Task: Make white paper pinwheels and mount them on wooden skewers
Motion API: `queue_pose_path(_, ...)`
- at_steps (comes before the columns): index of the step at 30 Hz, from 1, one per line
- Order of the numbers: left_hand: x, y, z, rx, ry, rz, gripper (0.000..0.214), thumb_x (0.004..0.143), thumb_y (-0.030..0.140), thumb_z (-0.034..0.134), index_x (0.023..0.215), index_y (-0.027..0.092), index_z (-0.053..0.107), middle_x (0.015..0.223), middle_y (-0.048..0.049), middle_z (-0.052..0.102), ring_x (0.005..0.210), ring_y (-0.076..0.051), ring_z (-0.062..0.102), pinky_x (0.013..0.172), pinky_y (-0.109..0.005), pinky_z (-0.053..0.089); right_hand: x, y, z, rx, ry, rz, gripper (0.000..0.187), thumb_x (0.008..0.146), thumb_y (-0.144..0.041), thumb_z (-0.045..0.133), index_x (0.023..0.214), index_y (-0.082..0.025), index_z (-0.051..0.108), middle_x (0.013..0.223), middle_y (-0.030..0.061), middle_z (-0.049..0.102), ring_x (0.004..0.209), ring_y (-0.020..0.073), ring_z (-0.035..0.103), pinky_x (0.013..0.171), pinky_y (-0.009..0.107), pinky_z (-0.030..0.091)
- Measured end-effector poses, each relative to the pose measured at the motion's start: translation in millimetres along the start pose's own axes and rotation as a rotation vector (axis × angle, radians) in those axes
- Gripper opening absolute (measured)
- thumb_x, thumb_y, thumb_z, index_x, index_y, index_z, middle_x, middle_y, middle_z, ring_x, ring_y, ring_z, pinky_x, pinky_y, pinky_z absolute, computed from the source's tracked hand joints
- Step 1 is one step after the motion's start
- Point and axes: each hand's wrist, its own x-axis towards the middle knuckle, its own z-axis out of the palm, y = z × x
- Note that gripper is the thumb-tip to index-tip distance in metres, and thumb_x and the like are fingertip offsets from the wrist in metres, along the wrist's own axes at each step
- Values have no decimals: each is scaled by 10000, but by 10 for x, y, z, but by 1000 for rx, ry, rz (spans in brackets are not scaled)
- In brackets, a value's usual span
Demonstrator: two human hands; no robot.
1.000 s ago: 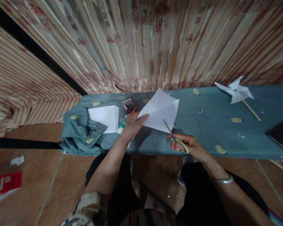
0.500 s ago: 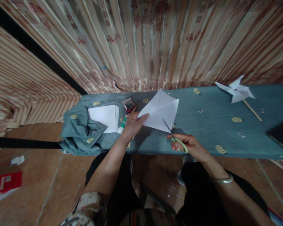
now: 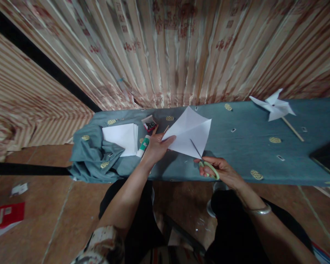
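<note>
My left hand (image 3: 157,147) pinches the left corner of a white sheet of paper (image 3: 188,128), thumb on top and fingers beneath. Faint crease lines cross the sheet, which is held above the cloth. In my right hand (image 3: 218,168) is a pair of scissors with pale green handles (image 3: 211,169). The dark upper blade lies over the near corner of the sheet, pointing toward its middle; the lower blade is hidden under the paper. Left of my left hand lie a green and white glue tube (image 3: 143,146) and a small open box of dark pins or tacks (image 3: 149,124).
A stack of white paper (image 3: 120,138) lies at the left on the blue-green cloth (image 3: 236,146). A paper pinwheel on a stick (image 3: 274,106) rests at the right, near a dark flat object (image 3: 327,157). A pleated curtain (image 3: 176,55) hangs behind. Thin sticks (image 3: 166,129) lie near my left hand.
My left hand and the sheet have shifted slightly right and toward me, bringing the sheet's near corner deeper between the scissor blades. My right hand has barely moved.
</note>
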Motion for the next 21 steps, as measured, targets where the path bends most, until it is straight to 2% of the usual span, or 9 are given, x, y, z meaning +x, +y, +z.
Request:
queue_pose_path(8, -23, 10, 36, 9, -5, -18, 340, 762, 483, 720, 719, 146, 719, 569, -9, 619, 492, -121, 521, 450, -224, 385, 9, 4, -4, -8, 4, 2, 556, 632, -578, 828, 973, -145, 748, 683, 26, 660, 562, 99, 541, 537, 241, 479)
queue_pose_path(14, -32, 70, 48, 35, 13, -9, 303, 762, 439, 715, 693, 144, 712, 551, -7, 608, 484, -120, 508, 445, -224, 366, 12, 20, -7, -6, 28, 10, 581, 623, -541, 846, 1015, -123, 749, 663, 31, 654, 550, 105, 546, 537, 259, 495)
queue_pose_path(21, -60, 138, 86, 15, 0, -42, 287, 735, 397, 710, 603, 147, 655, 521, -2, 578, 477, -111, 487, 444, -221, 345, 3, -31, -1, -30, -4, -9, 531, 645, -574, 819, 943, -139, 756, 671, 33, 661, 552, 100, 542, 525, 240, 476)
